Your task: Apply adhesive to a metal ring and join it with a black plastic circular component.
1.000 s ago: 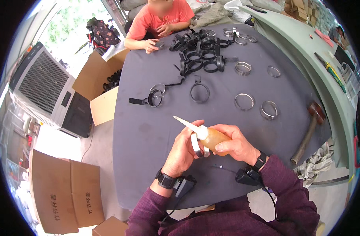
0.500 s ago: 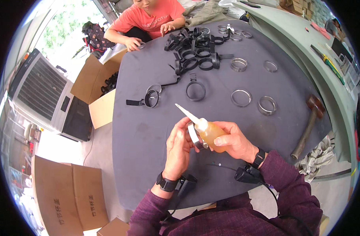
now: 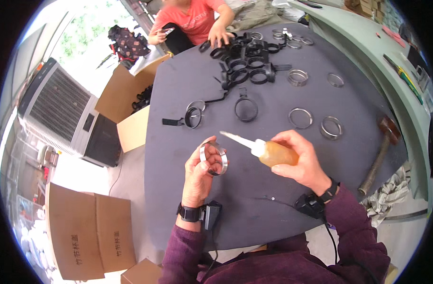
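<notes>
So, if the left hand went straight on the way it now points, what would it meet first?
Probably the thin black strip lying on the table ahead of the left hand. Depth is unclear, though: the hand may be high enough to pass above it.

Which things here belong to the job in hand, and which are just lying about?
In use, it seems:
metal ring, in the left hand
amber bottle, in the right hand
probably black ringed parts, loose metal rings

Apparently lying about:
mallet
vented machine
patterned bag
</notes>
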{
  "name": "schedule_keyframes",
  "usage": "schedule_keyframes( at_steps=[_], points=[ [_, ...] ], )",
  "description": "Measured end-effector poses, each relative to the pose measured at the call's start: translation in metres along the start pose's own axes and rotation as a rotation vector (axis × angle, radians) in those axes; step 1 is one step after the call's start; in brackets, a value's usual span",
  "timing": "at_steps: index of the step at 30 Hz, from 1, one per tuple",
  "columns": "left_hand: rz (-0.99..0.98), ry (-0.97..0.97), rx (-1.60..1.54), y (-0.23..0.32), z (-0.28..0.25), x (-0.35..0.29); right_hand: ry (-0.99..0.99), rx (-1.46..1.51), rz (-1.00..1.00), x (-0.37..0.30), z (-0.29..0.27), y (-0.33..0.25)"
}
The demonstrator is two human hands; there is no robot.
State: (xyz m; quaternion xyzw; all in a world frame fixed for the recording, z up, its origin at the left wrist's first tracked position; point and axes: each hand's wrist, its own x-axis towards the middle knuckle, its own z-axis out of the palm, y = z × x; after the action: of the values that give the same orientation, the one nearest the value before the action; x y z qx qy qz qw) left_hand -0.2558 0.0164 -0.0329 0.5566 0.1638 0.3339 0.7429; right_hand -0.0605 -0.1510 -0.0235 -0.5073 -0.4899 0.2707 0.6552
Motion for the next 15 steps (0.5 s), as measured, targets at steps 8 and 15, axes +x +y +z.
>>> schedule_keyframes(
  at_steps=[8, 15],
  points=[
    [-0.012, -0.026, 0.136, 0.007, -0.019, 0.001, -0.09, -0.296, -0.058, 0.003, -0.003, -0.016],
    [-0.027, -0.083, 0.195, 0.007, -0.016, 0.001, -0.115, -0.367, -0.109, 0.003, -0.003, -0.008]
  ],
)
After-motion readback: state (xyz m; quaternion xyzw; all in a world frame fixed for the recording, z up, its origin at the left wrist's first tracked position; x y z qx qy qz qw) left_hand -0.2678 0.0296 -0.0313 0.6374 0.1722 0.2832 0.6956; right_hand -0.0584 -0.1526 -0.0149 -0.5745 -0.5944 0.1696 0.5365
